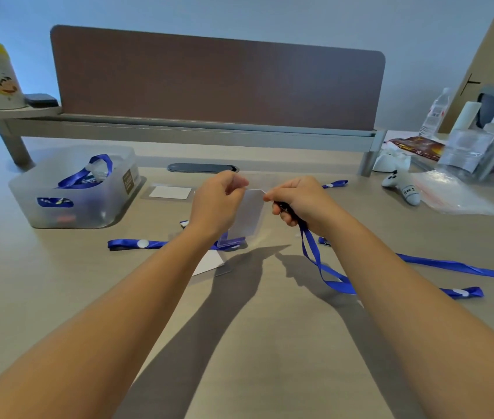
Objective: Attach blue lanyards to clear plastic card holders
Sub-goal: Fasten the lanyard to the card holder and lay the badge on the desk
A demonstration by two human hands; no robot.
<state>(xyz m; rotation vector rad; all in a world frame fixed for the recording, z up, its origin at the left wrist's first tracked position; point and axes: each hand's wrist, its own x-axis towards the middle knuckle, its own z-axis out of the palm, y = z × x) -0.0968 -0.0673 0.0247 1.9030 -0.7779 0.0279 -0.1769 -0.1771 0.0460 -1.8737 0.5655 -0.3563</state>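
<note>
Hands are meeting above the desk (248,343) at frame center. The left hand (217,204) is pinching the top edge of a clear card holder (248,214), held upright off the surface. At 3 o'clock of it, the right hand (297,201) is gripping the dark clip of a blue lanyard (324,267), touching the holder's upper corner. The strap is trailing toward 5 o'clock. A translucent bin (73,195) with lanyards is sitting at 9 o'clock.

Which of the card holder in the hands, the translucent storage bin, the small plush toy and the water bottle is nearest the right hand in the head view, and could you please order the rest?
1. Card holder, touching the right hand.
2. Plush toy, to its right.
3. Water bottle, far right, behind.
4. Storage bin, far left.
</note>
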